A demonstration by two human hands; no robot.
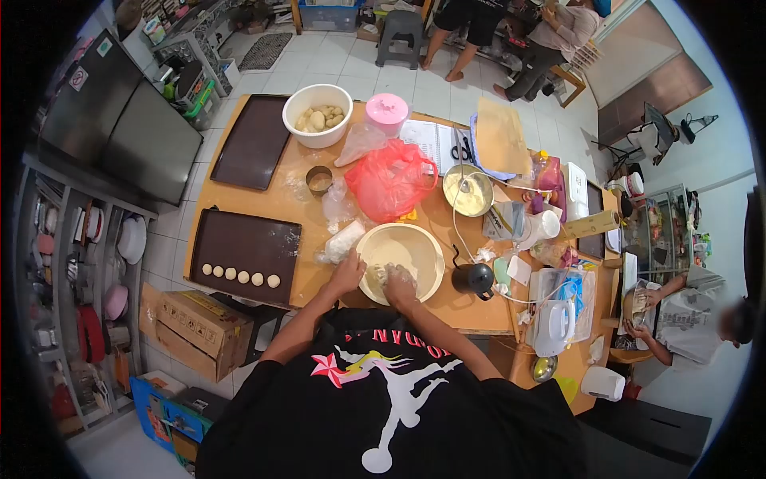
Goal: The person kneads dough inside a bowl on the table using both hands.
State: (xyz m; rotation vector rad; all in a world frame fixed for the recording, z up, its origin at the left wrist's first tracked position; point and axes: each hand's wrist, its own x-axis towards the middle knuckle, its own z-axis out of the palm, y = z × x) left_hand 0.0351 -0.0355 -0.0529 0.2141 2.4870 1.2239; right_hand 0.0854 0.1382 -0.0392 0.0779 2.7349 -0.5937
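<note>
1. The right hand (399,285), near the middle of the frame, is down inside the cream bowl (435,259), its fingers dusted white; whether they are closed on the mixture or spread in it, I cannot tell.
2. The left hand (348,272) is at the bowl's left rim; whether its fingers grip the rim or just rest there, I cannot tell.
3. The bowl stands on the table (267,199), just below the frame's centre, with a pale, powdery mixture (392,249) inside.
4. Just above the left hand lies a white bag (345,241); a red plastic bag (391,180) sits above the bowl.
5. Right of the bowl stands a black jug (474,279); up and right, a metal bowl (490,196) contains something pale yellow.
6. At centre left, a dark tray (247,243) carries six small dough balls (243,277) in a row.
7. In the upper left are a second tray (251,144) and a white tub (319,141) of dough pieces, with a pink container (387,113) beside the tub.
8. Two people stand at the upper right; at the right edge another person holds a round vessel (635,303).
</note>
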